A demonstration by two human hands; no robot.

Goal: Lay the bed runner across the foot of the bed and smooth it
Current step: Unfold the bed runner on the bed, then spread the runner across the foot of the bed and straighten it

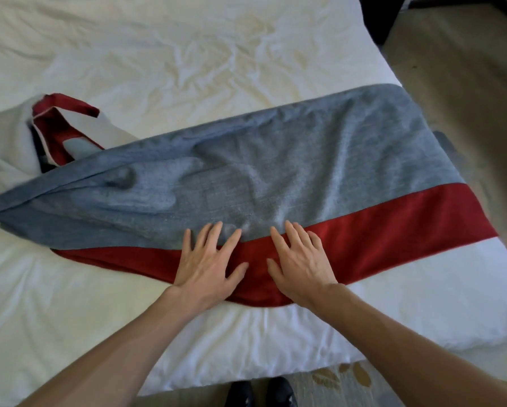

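A grey-blue bed runner (290, 171) with a red band along its near edge lies across the white bed (129, 54). Its right part is spread out and hangs over the bed's right side. Its left part is bunched and twisted, with a folded red and pale piece sticking up at far left. My left hand (209, 262) and my right hand (300, 259) rest flat on the runner, side by side, fingers spread, over the seam between red and grey. Neither hand grips the cloth.
The white duvet is wrinkled, with yellowish patches toward the head end. Tan carpet (458, 69) runs along the bed's right side and past its foot. Two dark shoes (261, 392) show at the bottom edge. A dark furniture piece (378, 13) stands at top right.
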